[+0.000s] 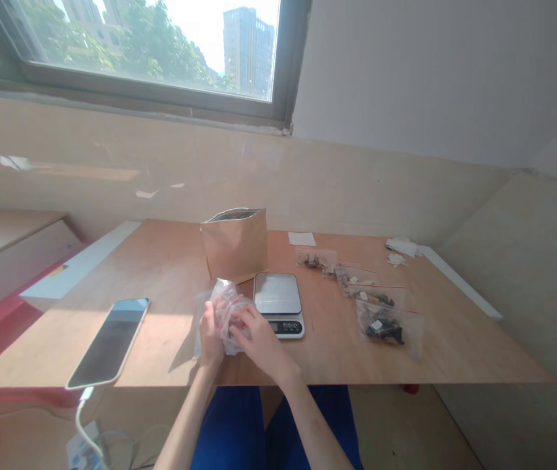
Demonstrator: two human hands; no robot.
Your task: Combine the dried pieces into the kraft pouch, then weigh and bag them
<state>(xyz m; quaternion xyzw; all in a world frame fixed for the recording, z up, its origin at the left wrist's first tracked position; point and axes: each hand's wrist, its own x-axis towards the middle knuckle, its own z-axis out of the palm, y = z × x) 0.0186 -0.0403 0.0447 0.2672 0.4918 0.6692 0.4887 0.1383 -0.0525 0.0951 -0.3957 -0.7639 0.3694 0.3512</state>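
Note:
A clear zip bag [229,301] with a red seal line is bunched up between my two hands, just left of the kitchen scale. My left hand [210,336] is closed round its left side. My right hand [254,331] pinches the bag from the right, fingers bent over the plastic. Whatever lies inside the bag is too blurred to make out. Beside my right hand stands the digital scale [278,294], its steel plate bare and its dark display at the front. Behind the bag, a brown paper pouch [236,245] stands upright with its top open.
Several zip bags [390,329] with dark pieces and small white labels lie in a row on the right. A phone [109,343] with a cable [82,418] lies at the left front edge. White paper [302,239] and crumpled scraps [400,248] lie at the back.

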